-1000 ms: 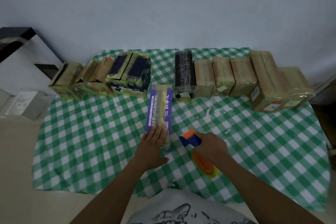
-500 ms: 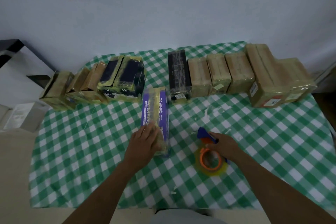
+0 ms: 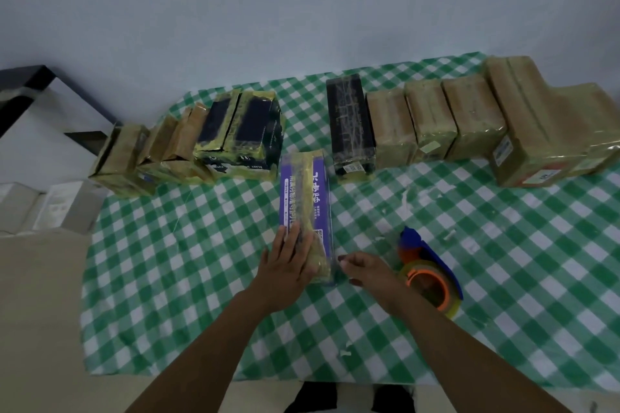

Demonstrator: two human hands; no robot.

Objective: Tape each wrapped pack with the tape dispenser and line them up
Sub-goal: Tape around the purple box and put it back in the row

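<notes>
Purple pack point(image 3: 304, 211) is lying lengthwise on the checked cloth point(image 3: 201, 278), its far end reaching into the gap in the row of taped packs point(image 3: 432, 126). Left hand point(image 3: 288, 265) is pressing flat, fingers spread, on its near end. Right hand point(image 3: 367, 273), loosely curled, is hovering just beside the pack, having let go of the tape dispenser point(image 3: 429, 275), now lying right of it. Cloth on both sides is lying open
</notes>
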